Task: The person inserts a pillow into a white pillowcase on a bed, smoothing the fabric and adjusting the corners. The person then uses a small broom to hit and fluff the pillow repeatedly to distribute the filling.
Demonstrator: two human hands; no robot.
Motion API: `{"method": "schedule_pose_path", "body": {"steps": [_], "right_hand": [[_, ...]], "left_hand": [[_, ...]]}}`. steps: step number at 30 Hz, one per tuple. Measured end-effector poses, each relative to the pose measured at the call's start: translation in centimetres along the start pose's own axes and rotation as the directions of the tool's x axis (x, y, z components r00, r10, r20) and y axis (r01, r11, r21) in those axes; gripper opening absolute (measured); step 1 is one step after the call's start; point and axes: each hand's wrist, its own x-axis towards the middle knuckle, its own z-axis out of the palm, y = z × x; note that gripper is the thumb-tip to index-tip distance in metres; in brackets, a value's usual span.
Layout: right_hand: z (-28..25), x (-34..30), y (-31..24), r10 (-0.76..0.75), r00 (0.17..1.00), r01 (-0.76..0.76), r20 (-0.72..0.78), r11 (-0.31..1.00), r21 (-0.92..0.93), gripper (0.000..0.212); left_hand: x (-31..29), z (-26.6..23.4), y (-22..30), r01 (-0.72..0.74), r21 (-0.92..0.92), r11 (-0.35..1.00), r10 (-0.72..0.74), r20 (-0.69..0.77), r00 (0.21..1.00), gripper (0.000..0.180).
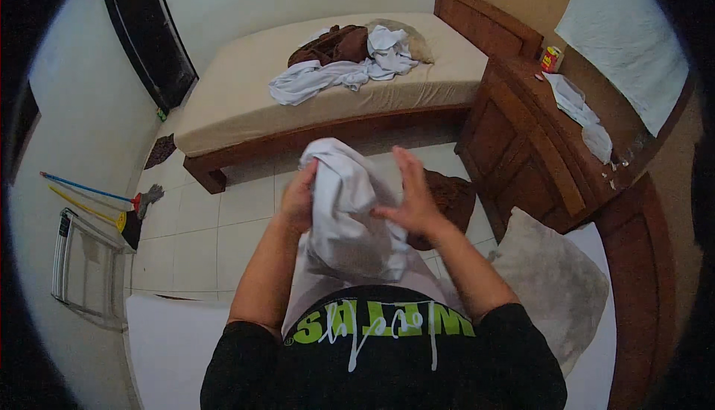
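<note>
A bunched white cloth (pixel 342 213) is held up in front of my lap, its folds hanging down over my legs. My left hand (pixel 299 195) grips the upper left side of it, the fingers partly hidden behind the fabric. On the other side, my right hand (pixel 412 198) is spread with thumb and fingers apart. Its thumb reaches close to the cloth's right edge; whether it touches cannot be made out. Beyond my right hand a dark brown bundle (pixel 453 200) shows, partly covered by my hand and forearm.
A grey pillow (pixel 551 283) lies at my right on a white-covered surface (pixel 171 343). Ahead stands a bed (pixel 246 67) bearing rumpled white and brown cloths (pixel 328 45). A wooden cabinet (pixel 514 142) is at the right; brooms (pixel 89 186) and a folded metal frame (pixel 63 261) line the left wall.
</note>
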Motion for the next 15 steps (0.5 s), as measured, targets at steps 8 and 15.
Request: {"method": "schedule_pose_path", "body": {"steps": [8,15], "right_hand": [[2.5,-1.5,1.4,0.276,0.882,-0.447,0.382,0.746,0.494,0.023],[1.1,-0.8,-1.8,0.404,0.738,-0.674,0.54,0.407,0.616,0.019]], "left_hand": [[0.5,-2.8,0.3,0.001,0.655,0.755,0.077,-0.091,0.993,0.048],[-0.8,-0.2,-3.7,-0.48,0.875,0.063,0.141,0.468,0.872,0.06]]}}
